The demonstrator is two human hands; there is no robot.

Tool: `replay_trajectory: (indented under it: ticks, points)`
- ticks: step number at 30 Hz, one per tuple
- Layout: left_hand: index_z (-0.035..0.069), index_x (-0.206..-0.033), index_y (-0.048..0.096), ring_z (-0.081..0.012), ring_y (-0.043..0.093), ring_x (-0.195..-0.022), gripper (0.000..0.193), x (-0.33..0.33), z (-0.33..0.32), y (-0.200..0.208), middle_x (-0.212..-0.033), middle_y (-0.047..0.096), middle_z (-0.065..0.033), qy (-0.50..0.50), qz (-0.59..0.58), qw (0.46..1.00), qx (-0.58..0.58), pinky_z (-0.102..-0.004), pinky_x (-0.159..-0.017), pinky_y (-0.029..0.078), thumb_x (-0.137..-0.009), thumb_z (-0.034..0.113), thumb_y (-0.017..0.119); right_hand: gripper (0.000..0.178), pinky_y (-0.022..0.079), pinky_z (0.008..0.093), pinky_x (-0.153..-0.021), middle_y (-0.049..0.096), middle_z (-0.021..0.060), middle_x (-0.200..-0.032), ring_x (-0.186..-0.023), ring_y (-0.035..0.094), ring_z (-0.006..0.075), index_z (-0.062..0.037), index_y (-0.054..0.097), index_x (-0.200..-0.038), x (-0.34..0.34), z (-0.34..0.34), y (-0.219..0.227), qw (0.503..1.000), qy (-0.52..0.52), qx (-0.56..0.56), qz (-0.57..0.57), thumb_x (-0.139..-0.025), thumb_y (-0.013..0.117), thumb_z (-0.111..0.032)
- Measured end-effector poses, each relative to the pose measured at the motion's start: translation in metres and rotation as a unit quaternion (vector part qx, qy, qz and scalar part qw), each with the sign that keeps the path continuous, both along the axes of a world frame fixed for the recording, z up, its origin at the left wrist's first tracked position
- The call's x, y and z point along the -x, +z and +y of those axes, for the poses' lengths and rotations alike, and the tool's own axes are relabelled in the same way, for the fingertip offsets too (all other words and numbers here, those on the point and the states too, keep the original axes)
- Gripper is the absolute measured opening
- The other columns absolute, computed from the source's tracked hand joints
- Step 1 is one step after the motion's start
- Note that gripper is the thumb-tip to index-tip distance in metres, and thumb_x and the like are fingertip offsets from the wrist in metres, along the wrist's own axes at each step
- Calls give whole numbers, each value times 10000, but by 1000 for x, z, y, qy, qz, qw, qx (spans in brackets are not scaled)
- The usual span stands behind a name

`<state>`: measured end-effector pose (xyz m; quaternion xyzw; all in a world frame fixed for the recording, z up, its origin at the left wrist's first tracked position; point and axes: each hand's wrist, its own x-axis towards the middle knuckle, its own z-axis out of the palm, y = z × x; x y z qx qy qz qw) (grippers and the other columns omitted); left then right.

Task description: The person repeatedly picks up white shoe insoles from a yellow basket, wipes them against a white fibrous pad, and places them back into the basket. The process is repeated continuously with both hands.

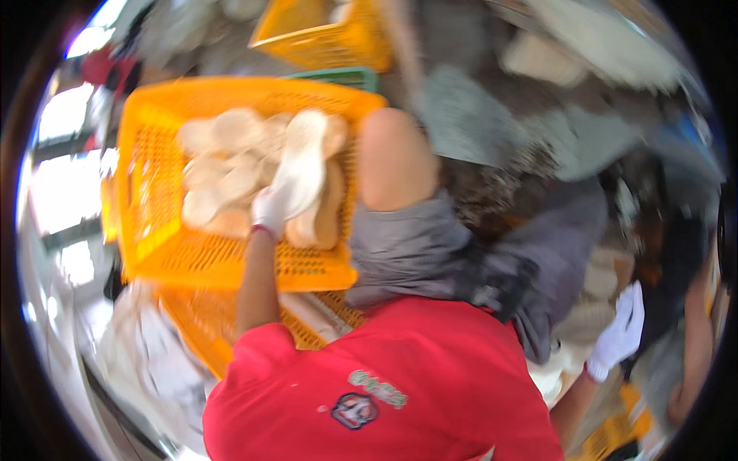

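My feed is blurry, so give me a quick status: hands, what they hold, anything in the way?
Left hand, gloved, grips a pale shoe sole over the orange basket. Right hand, gloved, hangs low, contents unclear. Knee crowds the basket's right edge.

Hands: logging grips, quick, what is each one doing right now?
Left hand: closed on a pale shoe sole over the orange crate.
Right hand: holds nothing visible; grip unclear.

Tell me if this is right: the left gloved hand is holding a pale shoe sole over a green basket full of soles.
Not quite. In the head view the left hand in its white glove does hold a pale shoe sole over a basket of soles, but that basket is orange, not green.
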<state>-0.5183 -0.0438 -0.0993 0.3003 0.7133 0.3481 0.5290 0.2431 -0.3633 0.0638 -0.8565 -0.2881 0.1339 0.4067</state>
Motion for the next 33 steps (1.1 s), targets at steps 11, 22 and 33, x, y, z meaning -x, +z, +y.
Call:
replay_trajectory:
  ticks: [11, 22, 33]
  points:
    - [75, -1508, 589, -168, 631, -1297, 586, -428, -83, 181, -1448, 662, -83, -262, -436, 856, 94, -400, -1097, 524, -1070, 432, 744, 443, 573, 352, -1027, 743, 147, -1344, -1173, 713, 225, 110, 626, -1467, 166, 185, 54, 915, 187, -114, 339, -1084, 666, -109]
    - [-1, -1348, 697, -229, 745, -1090, 314, -628, 6, 133, -1233, 770, -99, -111, -570, 813, 22, -392, -1000, 609, -1073, 150, 708, 651, 459, 404, -1197, 596, 240, -1551, -1444, 578, 321, 71, 487, -1595, 131, 123, 92, 990, 34, -130, 46, -1026, 732, -129]
    - [-38, -1519, 640, -365, 653, -1415, 1079, -526, 125, 122, -1500, 683, -271, -441, 236, 865, -40, -428, -1191, 497, -866, 814, 746, 390, 652, 361, -697, 784, 226, -1127, -907, 805, 271, 45, 733, -1320, 39, 301, 55, 941, 132, -172, 260, -988, 618, -124]
